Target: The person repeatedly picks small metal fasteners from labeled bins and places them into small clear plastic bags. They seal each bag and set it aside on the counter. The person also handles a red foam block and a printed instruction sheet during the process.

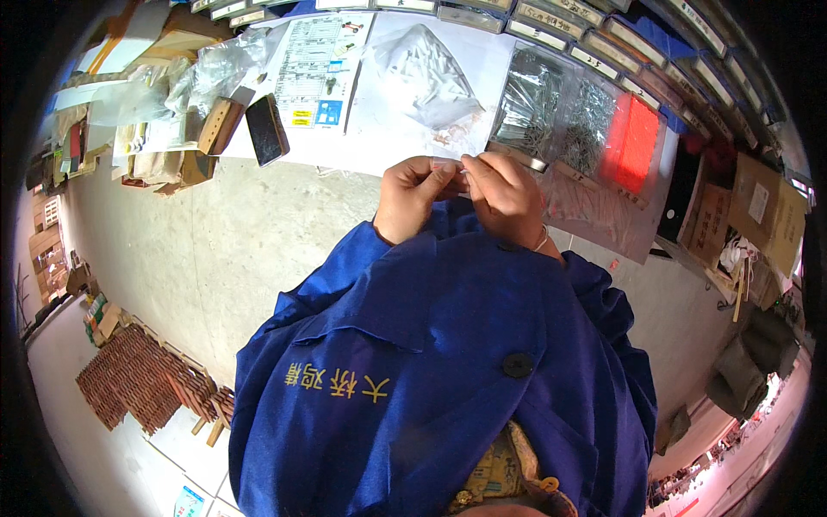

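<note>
My left hand (412, 196) and my right hand (504, 194) are raised close together over the near edge of the white worktable (379, 142). Their fingertips meet and pinch a tiny pale part (455, 167), too small to identify. Both forearms are in blue work-coat sleeves (431, 345). Just beyond the hands lie a clear bag of white tube-like pieces (426, 73) and clear bags of thin metal pins (551, 112).
A black phone (265, 129) and a printed paper sheet (320, 69) lie on the table's left. A red-orange bag (633, 142) sits at the right. Labelled bins (551, 21) line the back. Cardboard boxes (758, 215) stand right; stacked brown parts (142, 379) on the concrete floor (198, 250).
</note>
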A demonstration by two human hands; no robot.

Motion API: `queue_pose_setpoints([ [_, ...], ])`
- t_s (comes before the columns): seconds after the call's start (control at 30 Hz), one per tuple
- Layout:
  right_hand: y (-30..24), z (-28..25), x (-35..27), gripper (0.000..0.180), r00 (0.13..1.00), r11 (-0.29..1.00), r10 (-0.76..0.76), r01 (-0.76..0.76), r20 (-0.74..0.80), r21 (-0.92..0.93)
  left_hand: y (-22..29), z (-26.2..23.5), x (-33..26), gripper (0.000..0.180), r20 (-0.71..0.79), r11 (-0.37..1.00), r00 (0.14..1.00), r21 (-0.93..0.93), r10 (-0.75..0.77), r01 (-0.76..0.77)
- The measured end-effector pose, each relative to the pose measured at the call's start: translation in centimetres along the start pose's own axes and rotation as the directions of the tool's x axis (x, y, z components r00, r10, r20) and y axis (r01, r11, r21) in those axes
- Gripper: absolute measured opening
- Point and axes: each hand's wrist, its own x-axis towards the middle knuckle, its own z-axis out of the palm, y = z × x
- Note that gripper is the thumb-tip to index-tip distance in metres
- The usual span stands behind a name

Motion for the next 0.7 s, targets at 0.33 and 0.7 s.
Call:
queue_pose_setpoints([
  [0.33,0.2,-0.2,0.3,0.018,0.969,0.889,0.179,-0.234,0.172,0.393,0.4,-0.4,0.0,0.014,0.060,0.884,0.967,0.395,0.246,-0.249],
  [0.7,0.9,-1.6,1.5,0.015,0.905,0.844,0.062,-0.273,0.421,0.461,1.6,-2.2,0.0,0.012,0.248,0.863,0.959,0.446,0.136,-0.238],
])
